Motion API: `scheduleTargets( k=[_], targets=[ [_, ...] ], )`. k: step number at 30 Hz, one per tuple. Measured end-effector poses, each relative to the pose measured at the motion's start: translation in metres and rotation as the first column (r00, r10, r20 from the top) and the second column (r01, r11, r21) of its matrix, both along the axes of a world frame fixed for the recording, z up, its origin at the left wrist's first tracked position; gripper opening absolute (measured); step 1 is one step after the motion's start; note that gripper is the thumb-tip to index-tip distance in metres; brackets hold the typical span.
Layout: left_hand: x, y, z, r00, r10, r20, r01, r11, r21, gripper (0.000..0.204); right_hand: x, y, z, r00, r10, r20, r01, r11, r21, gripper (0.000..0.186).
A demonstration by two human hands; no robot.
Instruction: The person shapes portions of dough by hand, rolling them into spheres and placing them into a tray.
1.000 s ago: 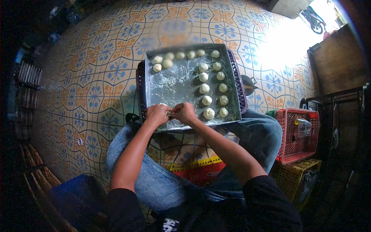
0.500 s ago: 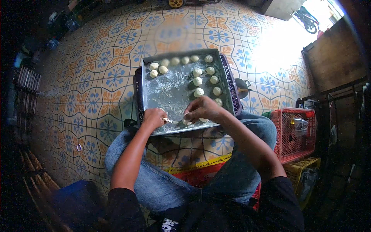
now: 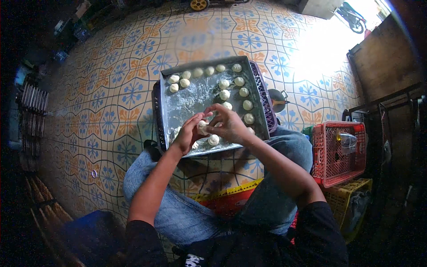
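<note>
Above the near half of a metal tray [image 3: 182, 104] dusted with flour, my two hands meet around a pale ball of dough [image 3: 203, 127]. My left hand [image 3: 188, 134] cups it from the left with bent fingers. From the right, my right hand [image 3: 227, 125] closes its thumb and fingers on the same ball, covering part of it. Just below the right hand a finished-looking dough ball [image 3: 213, 140] rests on the tray. Smaller dough bits [image 3: 195, 145] lie beside the left hand. More dough balls [image 3: 224, 95] line the tray's far edge and right side.
A dark purple plastic crate [image 3: 262, 84] supports the tray. Between my knees is a red and yellow crate [image 3: 229, 191]. To the right stand a red crate [image 3: 329, 155] holding a clear container and a yellow crate [image 3: 340, 200]. A round pan [image 3: 276, 100] sits on the tiled floor.
My hands were apart low over the tray; now they are together around a dough ball. The right hand has left the near edge, where a dough ball shows. The view shifted slightly.
</note>
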State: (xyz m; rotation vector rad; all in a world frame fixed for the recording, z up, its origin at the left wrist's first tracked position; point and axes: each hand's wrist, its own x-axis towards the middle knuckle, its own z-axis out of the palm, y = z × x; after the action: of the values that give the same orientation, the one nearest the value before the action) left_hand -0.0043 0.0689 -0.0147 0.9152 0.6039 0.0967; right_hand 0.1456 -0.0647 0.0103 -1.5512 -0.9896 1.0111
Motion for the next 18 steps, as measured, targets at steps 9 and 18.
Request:
scheduleTargets(
  k=[9,18],
  targets=[
    [0.025,-0.003,0.000,0.954,0.267,0.138,-0.232,0.946,-0.227,0.033,0.004,0.020,0.005,0.903,-0.308,0.299,0.213,0.926,0.311,0.075],
    [0.060,-0.036,0.007,0.936,0.041,0.350,-0.293,0.642,0.709,0.020,-0.022,0.044,-0.013,0.400,-0.194,-0.896,0.442,0.897,0.003,0.073]
  ],
)
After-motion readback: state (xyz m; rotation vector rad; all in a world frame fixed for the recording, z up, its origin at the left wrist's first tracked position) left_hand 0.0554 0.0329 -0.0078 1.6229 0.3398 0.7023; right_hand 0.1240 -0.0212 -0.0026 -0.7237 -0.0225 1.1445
